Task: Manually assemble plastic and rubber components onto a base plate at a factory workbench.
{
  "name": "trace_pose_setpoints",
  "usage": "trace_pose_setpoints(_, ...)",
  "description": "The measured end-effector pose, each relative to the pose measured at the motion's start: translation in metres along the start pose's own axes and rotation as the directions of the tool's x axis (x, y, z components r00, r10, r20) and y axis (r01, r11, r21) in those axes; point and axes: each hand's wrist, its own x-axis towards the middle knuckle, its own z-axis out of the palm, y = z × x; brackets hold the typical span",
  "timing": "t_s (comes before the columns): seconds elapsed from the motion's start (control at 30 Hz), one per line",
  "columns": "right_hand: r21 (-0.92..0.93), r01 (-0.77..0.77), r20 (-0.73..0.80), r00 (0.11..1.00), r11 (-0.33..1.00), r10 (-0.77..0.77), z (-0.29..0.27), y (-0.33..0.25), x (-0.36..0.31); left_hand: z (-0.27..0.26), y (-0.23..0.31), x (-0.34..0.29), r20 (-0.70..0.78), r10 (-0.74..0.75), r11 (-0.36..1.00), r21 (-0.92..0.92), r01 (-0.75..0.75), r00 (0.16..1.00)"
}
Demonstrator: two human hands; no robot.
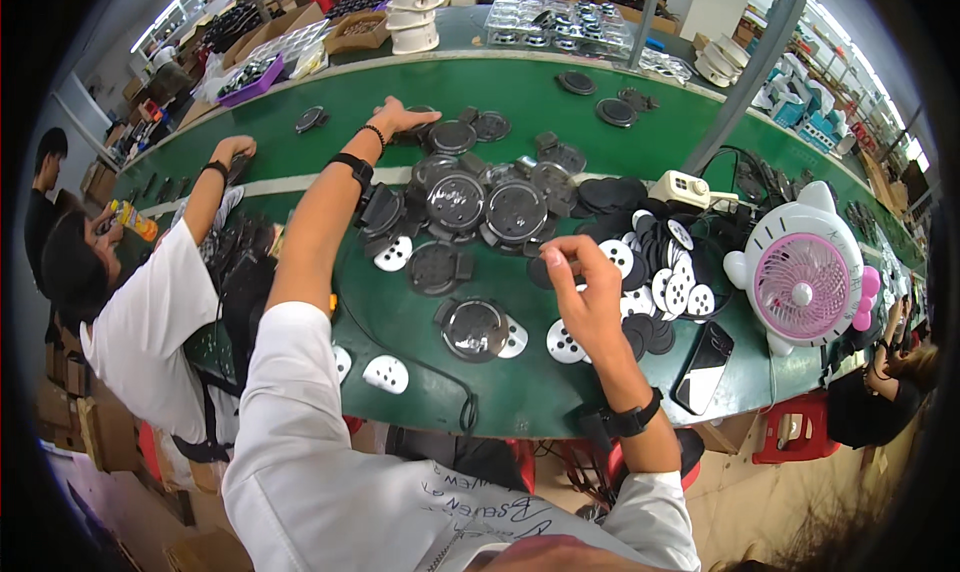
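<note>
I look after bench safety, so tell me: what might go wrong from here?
The phone lies near the front edge, close to the right hand's wrist; a sweep of that arm might knock it off. The dark cable reaches the front edge too and might get snagged. The round dark parts crowd together, so drawing back the left hand could shift some.

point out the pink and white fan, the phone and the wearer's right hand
Fan (802,294): head view, hub of its grille
Phone (704,368): head view, middle of its upper surface
Right hand (593,304): head view, middle of the hand
</note>
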Motion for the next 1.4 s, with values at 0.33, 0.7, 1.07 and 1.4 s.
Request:
trace_pose_setpoints(0.33, 0.016, -0.031, 0.011, 0.999, 0.999, 0.031, -0.002, 0.001, 0.002, -0.053, 0.043, -0.033, 0.116, 0.466, 0.879, -0.174, -0.444, 0.877)
trace_pose_setpoints(0.7, 0.020, 0.005, -0.014, 1.000, 1.000, -0.005, 0.000, 0.000, 0.001, -0.025, 0.064, -0.157, 0.238, 0.790, 0.588, -0.034, -0.808, 0.565)
trace_pose_setpoints(1.07, -0.016, 0.015, 0.018, 1.000, 1.000, -0.015, -0.006, -0.001, 0.001, 0.115, 0.169, -0.005, 0.382, 0.312, 0.843, 0.311, -0.438, 0.870)
trace_pose_setpoints(1.4, -0.016, 0.023, 0.011, 1.000, 1.000, -0.023, -0.007, -0.003, 0.003, 0.080, 0.175, -0.013, 0.237, 0.675, 0.726, -0.045, -0.686, 0.699)
